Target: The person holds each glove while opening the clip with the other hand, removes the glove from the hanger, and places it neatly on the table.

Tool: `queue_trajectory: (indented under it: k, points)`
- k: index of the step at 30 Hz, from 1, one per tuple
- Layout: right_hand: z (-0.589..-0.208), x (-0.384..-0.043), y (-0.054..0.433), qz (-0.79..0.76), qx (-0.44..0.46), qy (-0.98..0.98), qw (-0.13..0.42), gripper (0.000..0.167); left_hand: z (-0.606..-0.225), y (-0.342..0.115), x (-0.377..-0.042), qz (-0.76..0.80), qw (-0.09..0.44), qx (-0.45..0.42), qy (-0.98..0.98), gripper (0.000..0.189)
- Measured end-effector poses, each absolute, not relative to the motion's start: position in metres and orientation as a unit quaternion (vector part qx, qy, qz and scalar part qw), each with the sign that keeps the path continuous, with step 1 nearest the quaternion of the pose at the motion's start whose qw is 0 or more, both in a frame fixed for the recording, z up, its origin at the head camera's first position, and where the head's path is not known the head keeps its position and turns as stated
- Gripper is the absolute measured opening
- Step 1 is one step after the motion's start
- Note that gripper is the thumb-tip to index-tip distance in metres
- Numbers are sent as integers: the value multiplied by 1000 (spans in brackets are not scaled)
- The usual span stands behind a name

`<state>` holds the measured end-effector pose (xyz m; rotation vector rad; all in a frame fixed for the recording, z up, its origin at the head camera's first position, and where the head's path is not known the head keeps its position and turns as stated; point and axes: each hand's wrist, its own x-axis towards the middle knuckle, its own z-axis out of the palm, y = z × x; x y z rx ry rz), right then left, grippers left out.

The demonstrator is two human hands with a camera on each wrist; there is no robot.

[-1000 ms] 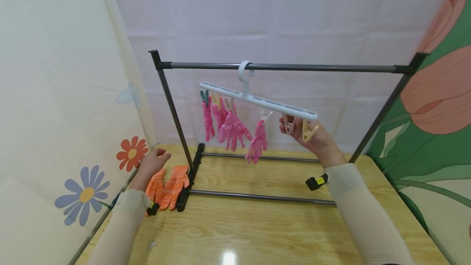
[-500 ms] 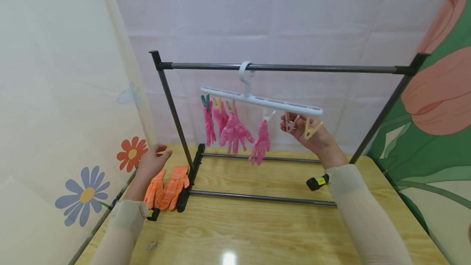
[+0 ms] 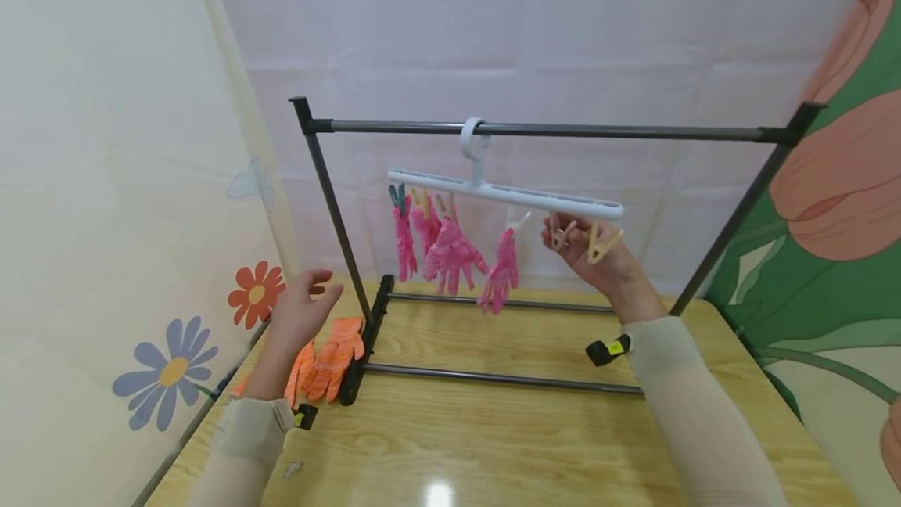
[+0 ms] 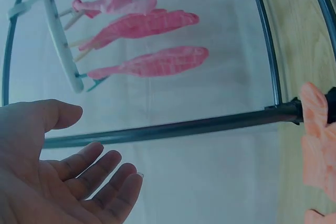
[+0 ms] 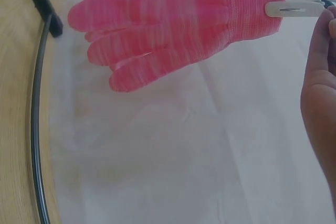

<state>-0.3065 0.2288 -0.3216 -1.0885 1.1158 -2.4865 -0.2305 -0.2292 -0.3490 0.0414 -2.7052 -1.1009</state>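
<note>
A pale blue clip hanger (image 3: 521, 195) hangs by its hook from the rack's top bar, its right end lower. Several pink gloves (image 3: 454, 257) dangle from clothespins along its left and middle part. My right hand (image 3: 598, 257) is raised under the hanger's right half, fingertips pinching a pale pink clothespin (image 3: 559, 233). Beside it hangs a yellow clothespin (image 3: 602, 241) with no glove. In the right wrist view, a pink glove (image 5: 184, 19) hangs from a white clothespin (image 5: 294, 9) near my fingertips. My left hand (image 3: 306, 311) holds nothing, fingers loosely bent, above orange gloves (image 3: 336, 358).
The black rack (image 3: 331, 217) stands on a wooden table (image 3: 493, 444), its foot (image 3: 362, 350) beside the orange gloves. Two low bars run across its base. A white cloth (image 3: 633, 37) hangs behind, and printed panels flank both sides.
The hanger has shifted slightly right, its left end dropping and the gloves moving along. My right hand has edged right with the clothespin. My left hand has lifted slightly and moved right, fingers spreading.
</note>
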Motion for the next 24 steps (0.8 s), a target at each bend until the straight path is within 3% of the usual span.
queue_trajectory:
  k: [7, 24]
  points:
    - [-319, -303, 228, -844, -365, 377, 109, 23, -340, -208, -219, -369, 153, -22, -917, 50]
    - [-320, -300, 228, -844, -369, 378, 96, 21, -335, -175, -228, -379, 159, -72, -909, 43]
